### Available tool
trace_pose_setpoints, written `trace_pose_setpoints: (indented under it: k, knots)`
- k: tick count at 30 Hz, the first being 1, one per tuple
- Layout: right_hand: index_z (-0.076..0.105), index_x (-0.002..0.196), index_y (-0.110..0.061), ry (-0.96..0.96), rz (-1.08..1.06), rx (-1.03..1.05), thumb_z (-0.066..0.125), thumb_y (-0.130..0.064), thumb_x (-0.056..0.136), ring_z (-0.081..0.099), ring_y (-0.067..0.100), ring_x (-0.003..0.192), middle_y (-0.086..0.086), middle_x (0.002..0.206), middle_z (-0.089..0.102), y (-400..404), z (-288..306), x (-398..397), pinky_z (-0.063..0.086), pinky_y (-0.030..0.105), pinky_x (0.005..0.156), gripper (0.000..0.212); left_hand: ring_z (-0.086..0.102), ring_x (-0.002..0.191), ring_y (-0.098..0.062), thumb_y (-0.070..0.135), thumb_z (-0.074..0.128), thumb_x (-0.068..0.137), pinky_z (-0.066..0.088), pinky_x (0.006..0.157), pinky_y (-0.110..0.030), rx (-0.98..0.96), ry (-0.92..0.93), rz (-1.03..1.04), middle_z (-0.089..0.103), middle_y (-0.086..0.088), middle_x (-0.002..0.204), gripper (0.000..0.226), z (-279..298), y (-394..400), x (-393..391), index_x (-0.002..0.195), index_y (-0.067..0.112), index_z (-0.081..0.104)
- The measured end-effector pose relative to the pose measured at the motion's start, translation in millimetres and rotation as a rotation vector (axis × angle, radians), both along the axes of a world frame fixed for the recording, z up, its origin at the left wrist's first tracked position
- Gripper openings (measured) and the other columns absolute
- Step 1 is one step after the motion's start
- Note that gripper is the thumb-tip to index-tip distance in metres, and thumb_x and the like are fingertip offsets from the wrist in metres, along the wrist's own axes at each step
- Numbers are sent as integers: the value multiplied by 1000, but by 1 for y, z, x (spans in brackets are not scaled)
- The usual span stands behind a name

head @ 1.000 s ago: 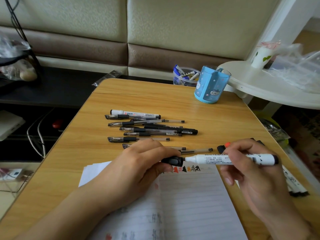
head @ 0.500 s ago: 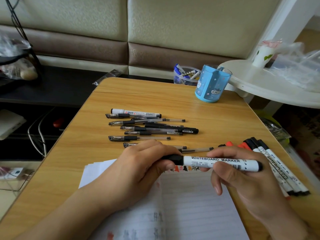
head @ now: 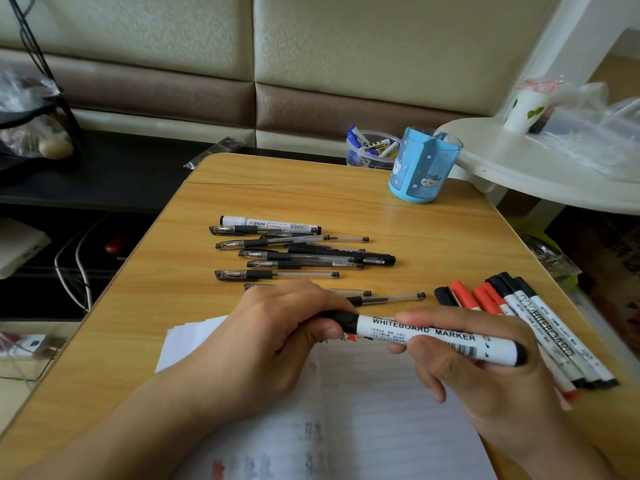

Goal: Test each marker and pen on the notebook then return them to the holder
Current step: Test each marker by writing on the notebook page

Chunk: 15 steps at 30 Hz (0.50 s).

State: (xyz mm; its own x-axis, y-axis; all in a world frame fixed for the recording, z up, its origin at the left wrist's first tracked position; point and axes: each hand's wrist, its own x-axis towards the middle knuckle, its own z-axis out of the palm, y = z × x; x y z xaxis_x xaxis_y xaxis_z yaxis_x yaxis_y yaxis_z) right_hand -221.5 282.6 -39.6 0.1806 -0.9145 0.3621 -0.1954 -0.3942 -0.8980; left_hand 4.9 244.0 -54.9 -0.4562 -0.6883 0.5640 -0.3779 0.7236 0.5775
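Both hands grip one capped whiteboard marker (head: 436,337) mid-frame over the notebook (head: 381,410); blue holder (head: 422,168) upper right looks empty, so basically everything's still left to return.

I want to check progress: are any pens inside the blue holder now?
No, the blue holder shows only empty compartments.

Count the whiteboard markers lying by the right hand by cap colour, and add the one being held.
Black-capped markers, lying: 4
Red-capped markers, lying: 2, as far as the right hand lets me see
Held marker, black cap, gripped by the left hand too: 1
Total: 7
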Motion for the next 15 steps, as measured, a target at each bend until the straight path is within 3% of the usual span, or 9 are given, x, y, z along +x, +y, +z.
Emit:
trace_pose_setpoints:
  k: [3, 6, 8, 10, 12, 15]
  knots:
    - [70, 111, -34, 185, 30, -112, 63, -49, 88, 62, 21, 48, -6, 81, 75, 3, 4, 5, 47, 38, 37, 29, 61, 87, -1, 35, 53, 92, 45, 76, -12, 14, -26, 72, 62, 17, 95, 32, -3, -4, -3, 119, 22, 63]
    - [66, 116, -38, 334, -48, -130, 59, -57, 86, 67, 12, 74, -11, 92, 72, 4, 16, -4, 54, 32, 58, 37, 54, 98, -1, 56, 53, 85, 42, 86, -18, 17, -146, 203, 57, 21, 104, 57, -10, -9, -4, 136, 31, 47]
    - [61, 123, -39, 589, -111, -199, 55, -65, 83, 62, 9, 94, -17, 101, 68, 6, 23, -20, 50, 27, 72, 48, 51, 105, -5, 57, 51, 85, 42, 92, -27, 4, -205, 253, 56, 20, 109, 60, -14, -10, -1, 138, 28, 46]
    - [59, 126, -38, 924, -182, -293, 48, -74, 81, 54, 9, 105, -22, 107, 63, 10, 24, -36, 49, 34, 74, 59, 50, 108, -10, 55, 49, 87, 45, 92, -35, 2, -216, 300, 57, 17, 112, 56, -16, -11, 2, 135, 27, 51]
    - [59, 125, -36, 1173, -201, -313, 40, -82, 78, 50, 12, 105, -17, 102, 62, 14, 17, -47, 50, 38, 70, 67, 51, 109, -13, 53, 48, 87, 47, 90, -38, -2, -225, 343, 59, 14, 115, 52, -16, -13, 3, 130, 26, 56]
    - [57, 120, -37, 1388, -161, -263, 33, -86, 77, 49, 15, 94, -10, 89, 60, 19, 3, -60, 48, 37, 65, 70, 52, 108, -16, 52, 48, 87, 48, 87, -41, -31, -236, 398, 60, 11, 116, 47, -18, -14, 4, 124, 25, 61]
